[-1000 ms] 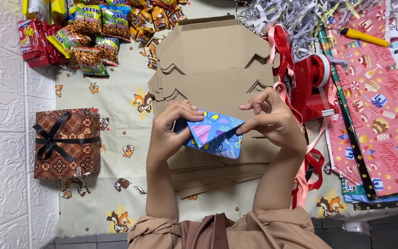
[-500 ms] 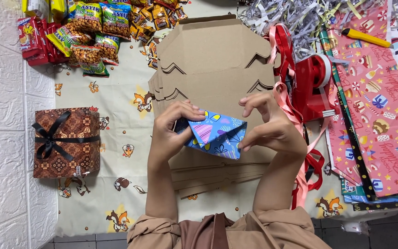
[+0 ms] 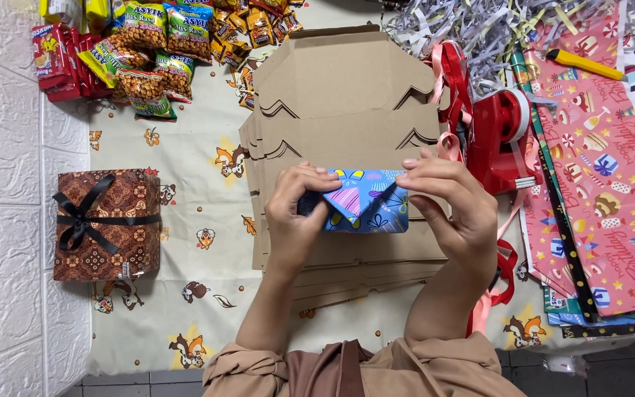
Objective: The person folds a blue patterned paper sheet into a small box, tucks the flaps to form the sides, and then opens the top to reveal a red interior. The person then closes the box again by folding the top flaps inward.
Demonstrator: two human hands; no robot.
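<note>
We see left hand (image 3: 297, 213) pinching the small blue patterned parcel (image 3: 367, 202) at its end flap, right hand (image 3: 450, 209) curled on the opposite end, parcel between both hands, flattened cardboard stack (image 3: 347, 95) beneath, red tape dispenser (image 3: 505, 140) just beyond right hand

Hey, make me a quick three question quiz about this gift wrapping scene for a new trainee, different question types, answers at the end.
1. True or false: both hands touch the blue wrapped box.
2. What lies directly under it? A) flat cardboard stack B) snack packets C) shredded paper
3. Fill in: the brown patterned gift box is tied with a ____ ribbon.

Key: 1 true; 2 A; 3 black. The left hand and right hand press the folded end.
</note>
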